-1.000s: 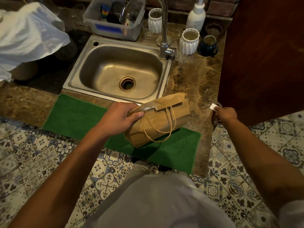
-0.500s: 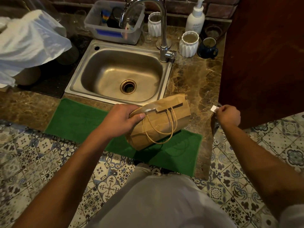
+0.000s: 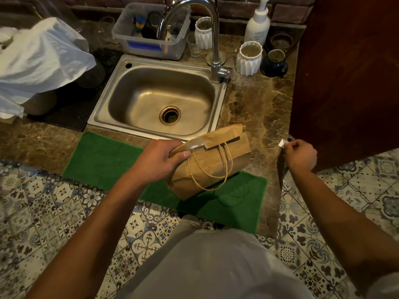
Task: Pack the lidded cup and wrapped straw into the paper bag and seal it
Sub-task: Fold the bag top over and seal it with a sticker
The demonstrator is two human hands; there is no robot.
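Observation:
The brown paper bag (image 3: pixel 216 167) stands tilted on the green mat (image 3: pixel 103 160), its top folded over and its twine handles hanging down the front. My left hand (image 3: pixel 159 160) grips the folded top at its left end, thumb pressing the fold. Off to the right, my right hand (image 3: pixel 300 154) is closed on a small white piece of tape (image 3: pixel 281 143), held at the counter's right edge beside a clear tape roll (image 3: pixel 290 138). The cup and straw are hidden; a pale patch shows under the fold.
A steel sink (image 3: pixel 159 100) with a tall faucet (image 3: pixel 207 29) lies behind the bag. White ribbed cups (image 3: pixel 248 58), a dark mug (image 3: pixel 274 63), a pump bottle (image 3: pixel 258 22) and a plastic tub (image 3: pixel 149 33) stand at the back. A white plastic bag (image 3: pixel 38 61) sits left; a dark wooden panel (image 3: pixel 349 72) stands right.
My right hand drew slightly back toward me with the tape piece. The bag and my left hand stayed put; the view shifted a little.

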